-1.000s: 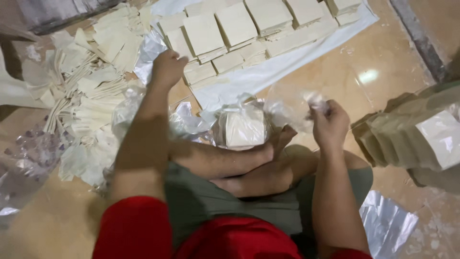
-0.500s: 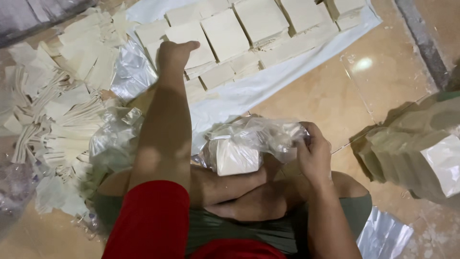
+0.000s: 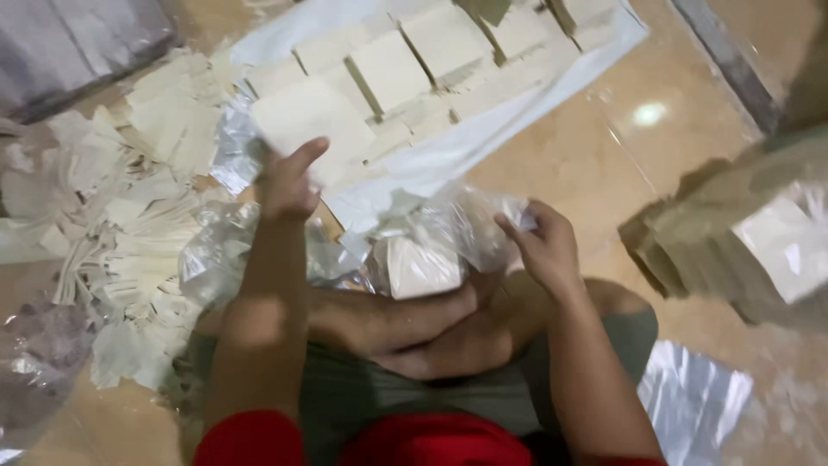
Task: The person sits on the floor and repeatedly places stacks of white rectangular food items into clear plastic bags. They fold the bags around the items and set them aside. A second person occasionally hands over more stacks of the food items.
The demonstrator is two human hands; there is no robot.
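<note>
Head view: a person is seen from above, seated cross-legged on a tan tiled floor, with cream-coloured blocks laid out in front.
Left hand: it is closed on a flat cream block, the thumb raised along the near edge and the fingers hidden behind it; the block is held tilted and is lifted clear of the rows beyond.
Left arm pose: the forearm is stretched straight forward from the lap, the wrist roughly in line with it, so that the rows can be reached without leaning.
Right hand: the fingers are curled and pinched on the crumpled rim of a clear plastic bag; the mouth of the bag appears to be held up and open this way.
Right arm pose: the elbow is bent and kept close to the body, with the hand just above the crossed feet.
Bag: it rests on the feet and lap, and one pale block is seen inside it.
Rows of blocks: they lie side by side on a white sheet, within reach of the left arm.
Left side of floor: a loose heap of pale paper pieces is spread there, beside more crumpled plastic.
Right edge: a blurred stack of packed bundles is close to the camera.
</note>
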